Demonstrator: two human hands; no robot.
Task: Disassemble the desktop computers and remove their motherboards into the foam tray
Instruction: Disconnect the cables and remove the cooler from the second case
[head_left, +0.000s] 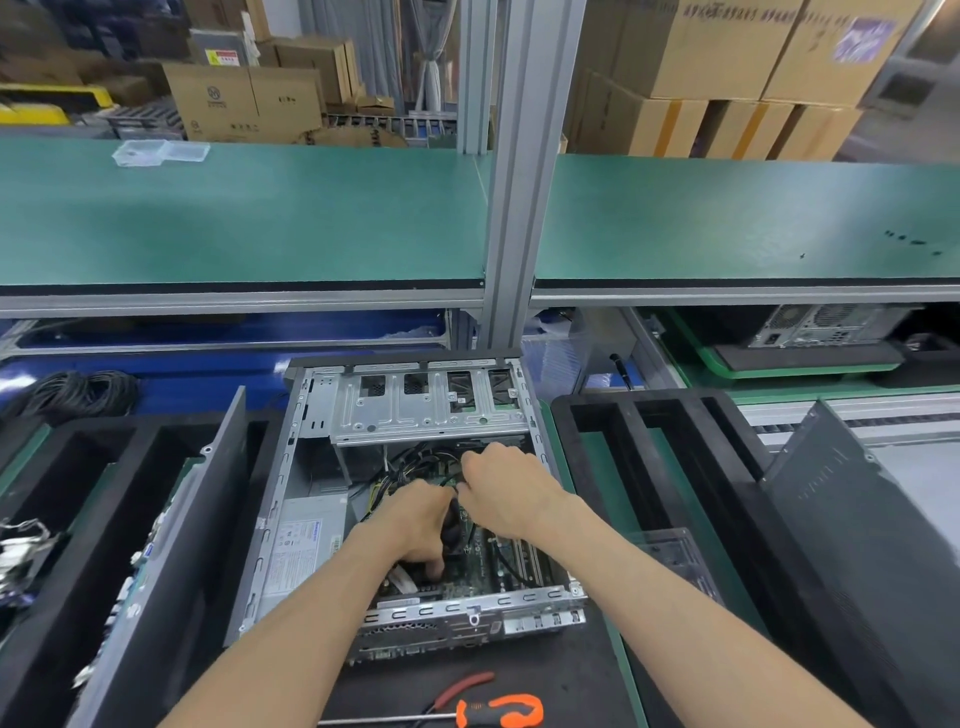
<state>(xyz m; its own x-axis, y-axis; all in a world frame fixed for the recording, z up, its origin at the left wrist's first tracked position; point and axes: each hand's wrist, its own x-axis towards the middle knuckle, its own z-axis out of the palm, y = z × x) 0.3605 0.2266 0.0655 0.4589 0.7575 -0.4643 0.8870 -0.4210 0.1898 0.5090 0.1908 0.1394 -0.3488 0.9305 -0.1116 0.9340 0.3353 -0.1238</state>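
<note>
Screwdriver: orange-handled, nearest edge, beside red-handled pliers.
Case: open on its side, motherboard still inside.
Left hand: fingers curled down onto board parts.
Right hand: pinching black cables.
Foam trays: flanking case.

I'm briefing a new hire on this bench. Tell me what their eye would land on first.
First, the open computer case at the centre, with the left hand and right hand both reaching in among its black cables. Next, the orange-handled screwdriver lying at the near edge in front of the case. Black foam trays flank the case, under a long green shelf.
</note>
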